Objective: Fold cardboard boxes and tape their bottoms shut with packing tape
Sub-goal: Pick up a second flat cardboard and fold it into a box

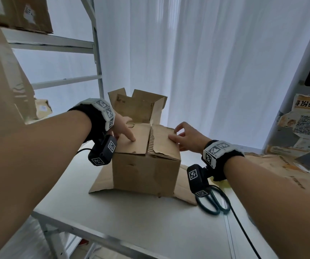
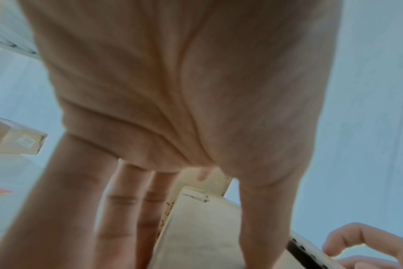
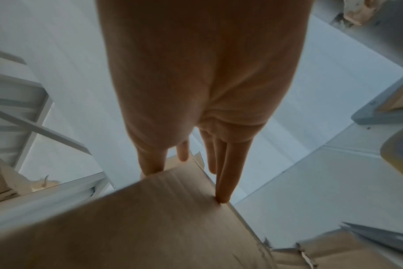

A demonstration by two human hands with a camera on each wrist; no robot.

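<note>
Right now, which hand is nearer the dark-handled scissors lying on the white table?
Right. The right hand rests on the brown cardboard box just above the scissors; the left hand presses the box's far side.

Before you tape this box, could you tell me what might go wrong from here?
1. The flaps are only pressed down by the left hand and right hand; lifting either may let them spring up.
2. The right flap's edge is torn, so tape may grip poorly.
3. No tape roll is visible; the scissors lie near the right forearm.
</note>
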